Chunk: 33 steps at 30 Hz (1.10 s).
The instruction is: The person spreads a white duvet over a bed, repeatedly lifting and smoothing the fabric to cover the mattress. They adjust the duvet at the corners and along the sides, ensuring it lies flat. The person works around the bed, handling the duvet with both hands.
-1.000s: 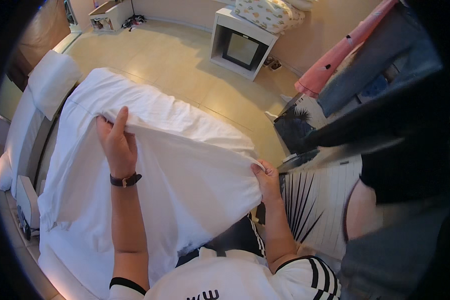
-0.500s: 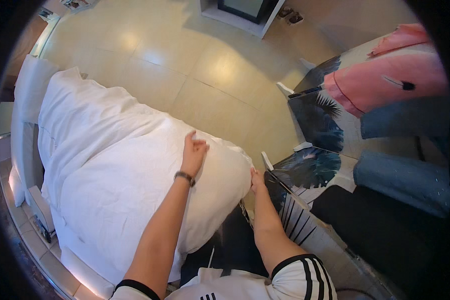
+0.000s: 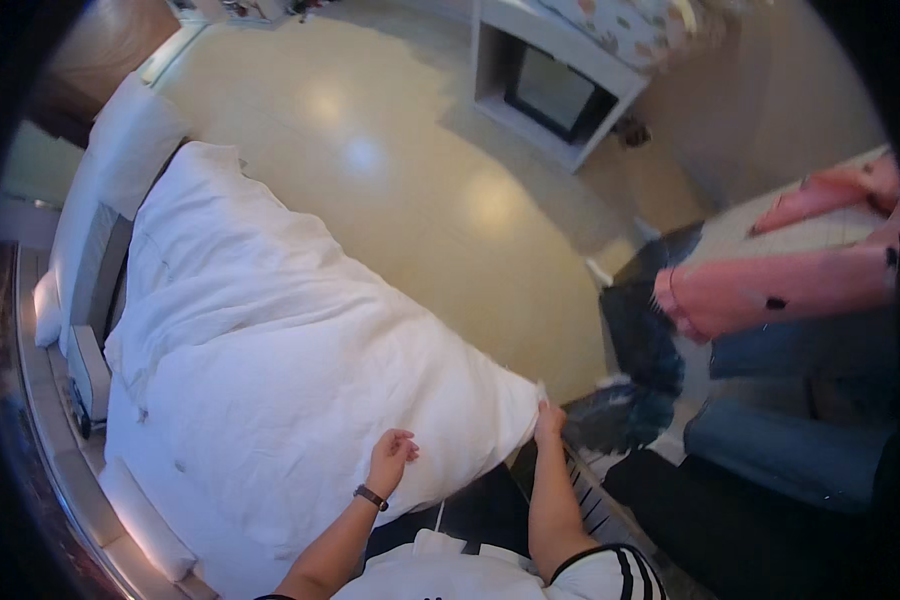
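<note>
A puffy white duvet [image 3: 300, 400] lies rumpled over the bed in front of me, with its far edge running slantwise across the bed. My right hand [image 3: 548, 422] is closed on the duvet's right corner and holds it pulled out to the side. Over the near part of the duvet hovers my left hand [image 3: 392, 462], its fingers loosely bent and apart, with nothing in it. A dark band [image 3: 372, 497] circles my left wrist.
Pale tiled floor [image 3: 410, 230] stretches beyond the bed. To the right, pink clothing [image 3: 770, 298], blue jeans [image 3: 785, 450] and black cloth [image 3: 710, 515] hang over a patterned folding screen [image 3: 642, 345]. White furniture [image 3: 560, 85] stands at the back; a cushioned headboard [image 3: 115, 160] lines the left.
My right hand has drawn the duvet's corner out into a taut point. My left hand has moved back toward my body. The view has shifted, so more of the far furniture shows.
</note>
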### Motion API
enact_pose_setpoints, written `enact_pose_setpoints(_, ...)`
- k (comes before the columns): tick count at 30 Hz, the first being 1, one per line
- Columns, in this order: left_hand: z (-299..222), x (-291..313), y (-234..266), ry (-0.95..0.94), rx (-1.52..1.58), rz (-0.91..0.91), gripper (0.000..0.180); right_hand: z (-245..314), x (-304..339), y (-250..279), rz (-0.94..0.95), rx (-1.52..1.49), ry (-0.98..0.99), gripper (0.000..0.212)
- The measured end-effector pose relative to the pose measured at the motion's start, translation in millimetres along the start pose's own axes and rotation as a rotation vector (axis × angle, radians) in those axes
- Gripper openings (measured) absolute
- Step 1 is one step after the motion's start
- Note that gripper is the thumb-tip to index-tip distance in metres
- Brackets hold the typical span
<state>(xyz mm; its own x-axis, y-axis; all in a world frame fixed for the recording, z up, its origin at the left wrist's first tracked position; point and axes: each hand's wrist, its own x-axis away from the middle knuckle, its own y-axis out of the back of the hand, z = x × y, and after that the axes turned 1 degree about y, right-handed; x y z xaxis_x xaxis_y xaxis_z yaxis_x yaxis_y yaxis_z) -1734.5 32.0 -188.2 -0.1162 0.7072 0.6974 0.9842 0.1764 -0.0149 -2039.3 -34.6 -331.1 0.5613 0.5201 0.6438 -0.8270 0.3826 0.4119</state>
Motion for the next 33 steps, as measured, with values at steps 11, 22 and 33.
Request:
enact_pose_setpoints(11, -98, 14, -69, -0.511, -0.524, 0.046, 0.05, 180, 158, -64, 0.666, 0.55, 0.794, 0.029)
enact_pose_setpoints(22, -141, -4, -115, -0.105, -0.445, -0.466, 0.041, 256, 113, -97, 1.311, 0.52, -0.457, 0.013)
enact_pose_setpoints(33, -155, 39, -167, -0.096, -0.224, -0.805, 0.019, 248, 59, -148, 2.374, 1.223, 0.627, 0.041)
